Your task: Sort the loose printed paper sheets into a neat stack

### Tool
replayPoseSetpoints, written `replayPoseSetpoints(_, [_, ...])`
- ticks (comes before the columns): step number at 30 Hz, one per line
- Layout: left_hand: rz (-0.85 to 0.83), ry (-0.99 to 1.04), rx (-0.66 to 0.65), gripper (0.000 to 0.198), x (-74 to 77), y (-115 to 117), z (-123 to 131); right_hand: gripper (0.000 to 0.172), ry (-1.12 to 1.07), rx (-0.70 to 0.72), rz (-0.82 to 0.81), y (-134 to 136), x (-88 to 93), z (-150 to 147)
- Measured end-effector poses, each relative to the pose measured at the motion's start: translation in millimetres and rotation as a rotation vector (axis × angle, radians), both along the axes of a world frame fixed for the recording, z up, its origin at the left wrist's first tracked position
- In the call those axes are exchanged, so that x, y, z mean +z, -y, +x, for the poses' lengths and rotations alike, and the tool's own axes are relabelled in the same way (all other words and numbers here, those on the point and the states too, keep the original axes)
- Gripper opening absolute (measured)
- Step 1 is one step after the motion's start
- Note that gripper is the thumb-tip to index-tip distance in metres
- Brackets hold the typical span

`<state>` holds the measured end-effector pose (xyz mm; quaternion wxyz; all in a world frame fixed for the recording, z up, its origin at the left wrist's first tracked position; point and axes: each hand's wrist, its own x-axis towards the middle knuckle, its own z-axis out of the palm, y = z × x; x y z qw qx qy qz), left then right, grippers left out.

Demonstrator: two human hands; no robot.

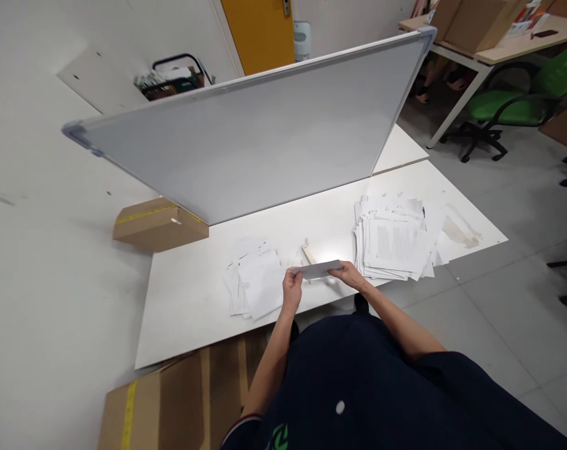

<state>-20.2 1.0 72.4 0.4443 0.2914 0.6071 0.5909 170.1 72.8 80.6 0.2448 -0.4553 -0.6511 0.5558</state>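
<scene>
I hold a narrow folded white paper [319, 269] level over the front edge of the white table [189, 300]. My left hand [292, 287] pinches its left end and my right hand [347, 273] grips its right end, both closed on it. A small pile of folded papers [255, 282] lies just left of my left hand. A thick stack of printed sheets [393, 239] rests just right of my right hand. A small beige object [308, 253] sits on the table behind the held paper.
A large whiteboard [264, 131] stands tilted along the table's far side. Cardboard boxes lie on the floor at the left [156, 224] and near my feet [180, 394]. A green office chair [517, 106] and another desk [489, 56] stand at the far right.
</scene>
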Motion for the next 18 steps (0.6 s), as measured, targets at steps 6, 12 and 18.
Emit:
replayPoseSetpoints(6, [0.024, -0.128, -0.024, 0.037, -12.2, 10, -10, 0.025, 0.671, 0.277, 0.407, -3, 64.9, 3])
replayPoseSetpoints(12, [0.022, -0.647, -0.246, 0.043, -37.2, 20, -14, 0.023, 1.104, 0.455, 0.493, 7, 73.6, -15])
replayPoseSetpoints(18, [-0.048, -0.799, -0.394, 0.037, -61.1, 22, -8, 0.022, 1.148, 0.522, 0.454, 15, 43.7, -22])
